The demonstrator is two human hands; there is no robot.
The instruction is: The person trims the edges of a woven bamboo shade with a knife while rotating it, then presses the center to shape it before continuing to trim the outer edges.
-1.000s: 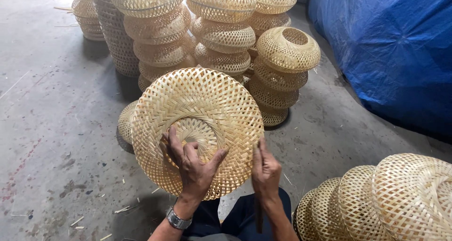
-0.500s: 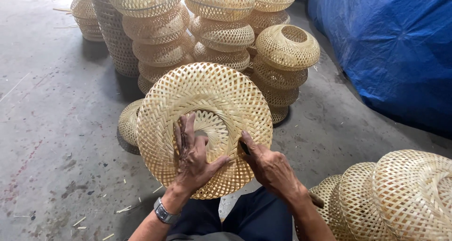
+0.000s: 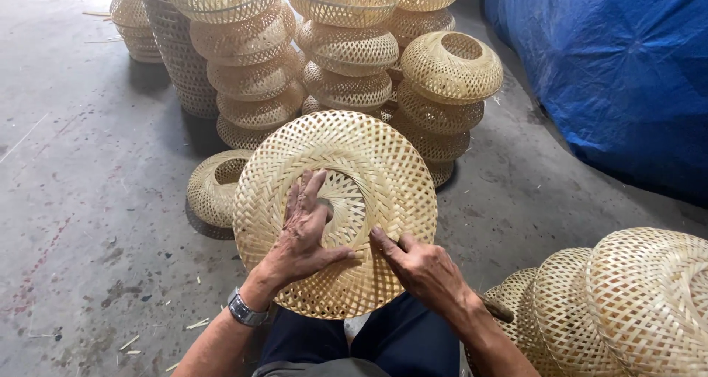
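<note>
1. The round woven basket (image 3: 335,211) stands tilted on the person's lap, its flat open-weave face toward the camera, above the dark trousers (image 3: 369,340).
2. The left hand (image 3: 306,233) lies spread flat on the face, fingers reaching to the central hole, pressing it steady rather than gripping.
3. The right hand (image 3: 420,270) rests at the lower right of the face, forefinger pointing into the weave; whether it pinches a strip I cannot tell.
4. This looks like checking or tucking the weave; the next move likely calls for turning the basket while the flat hand steadies it.
5. A small basket (image 3: 214,189) lies just behind on the concrete floor (image 3: 88,200), strewn with slivers.
6. Stacks of baskets (image 3: 346,53) rise beyond; more baskets (image 3: 619,303) lie at right, a blue tarp (image 3: 612,67) farther back.
</note>
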